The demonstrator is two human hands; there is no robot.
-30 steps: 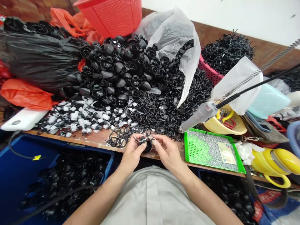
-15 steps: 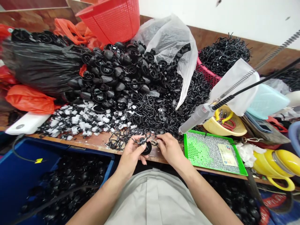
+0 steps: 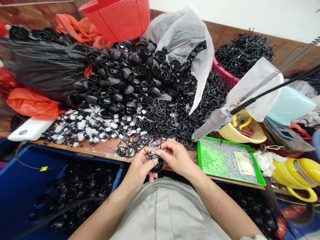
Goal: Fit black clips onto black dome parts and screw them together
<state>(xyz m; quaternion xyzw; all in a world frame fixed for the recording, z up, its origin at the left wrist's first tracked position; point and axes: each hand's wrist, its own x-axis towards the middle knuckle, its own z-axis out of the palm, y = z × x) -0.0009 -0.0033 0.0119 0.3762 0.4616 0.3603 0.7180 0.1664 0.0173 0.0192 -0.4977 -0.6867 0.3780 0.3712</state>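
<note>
My left hand [image 3: 143,165] is closed around a round black plastic part [image 3: 158,165], held over the bench's front edge. My right hand [image 3: 175,156] pinches at the top of the same part, thumb and forefinger together; a thin dark strip pokes up by its fingers, and I cannot make out exactly what it grips. Just behind the hands lie thin black curved strips [image 3: 127,145] on the wood. A heap of small black strips [image 3: 162,120] rises beyond them, with small white and black clips [image 3: 85,128] to the left.
Round black housings [image 3: 130,76] are piled at the back. An electric screwdriver [image 3: 212,123] hangs at the right, above a green tray [image 3: 215,168] of small screws. A yellow bowl [image 3: 255,136] holds pliers. A blue bin [image 3: 15,186] of black parts stands lower left.
My right hand has moved left, from beside the round part onto its top. The left hand still holds the part, now slightly lower. The camera view has shifted slightly.
</note>
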